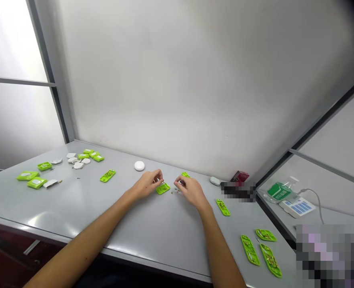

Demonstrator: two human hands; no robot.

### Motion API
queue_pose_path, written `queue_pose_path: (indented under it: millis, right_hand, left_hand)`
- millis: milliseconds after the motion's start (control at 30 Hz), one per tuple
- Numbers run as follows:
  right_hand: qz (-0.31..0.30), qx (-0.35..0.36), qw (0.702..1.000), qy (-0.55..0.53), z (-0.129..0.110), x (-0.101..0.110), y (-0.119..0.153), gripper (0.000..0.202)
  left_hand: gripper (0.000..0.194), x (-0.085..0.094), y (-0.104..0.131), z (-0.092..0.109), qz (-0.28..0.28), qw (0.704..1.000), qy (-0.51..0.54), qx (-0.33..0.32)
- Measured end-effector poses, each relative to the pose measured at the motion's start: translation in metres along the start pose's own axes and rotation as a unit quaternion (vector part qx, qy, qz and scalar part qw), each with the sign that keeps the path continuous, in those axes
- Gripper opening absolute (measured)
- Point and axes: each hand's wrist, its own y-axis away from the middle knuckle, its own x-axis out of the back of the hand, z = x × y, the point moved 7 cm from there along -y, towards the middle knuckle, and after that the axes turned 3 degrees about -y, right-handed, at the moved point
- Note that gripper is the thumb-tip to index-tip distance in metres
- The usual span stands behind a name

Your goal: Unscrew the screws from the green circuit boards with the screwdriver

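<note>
Blurring into pixels, an object (238, 190) beyond right hand (191, 191).

Pale wall (179, 80) behind grey table (75, 208), frosted window (11, 100) left.

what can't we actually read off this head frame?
- Head view: what the right hand pinches is too small to tell; fingers cover it.
- Left hand fingertips hide part of the green piece.
- Specks beside it: too small to identify.
- Pixelated patch by the red box hides what lies there.
- Pixelated block at the bottom right corner hides what is there.
</note>
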Motion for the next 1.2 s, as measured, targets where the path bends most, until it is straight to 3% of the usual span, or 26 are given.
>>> queue_pose_path:
  millis: [133, 333, 700, 1200]
  right_hand:
    - [-0.070, -0.049, 0.995, 0.042, 0.007, -0.015, 0.004, 0.008]
    - [-0.098, -0.047, 0.994, 0.018, 0.016, -0.030, 0.003, 0.008]
    - [-0.055, 0.019, 0.998, -0.016, 0.001, -0.022, -0.001, 0.009]
    - [-0.067, 0.060, 0.995, -0.036, -0.007, -0.028, 0.001, 0.009]
  left_hand:
    - [0.026, 0.000, -0.001, 0.001, 0.012, 1.000, 0.027, 0.011]
    - [0.023, 0.002, -0.003, 0.003, 0.044, 0.995, 0.082, 0.022]
    - [0.020, -0.003, 0.001, 0.014, 0.020, 0.999, 0.038, -0.026]
    - [0.021, -0.005, 0.004, 0.020, 0.008, 0.997, -0.053, -0.062]
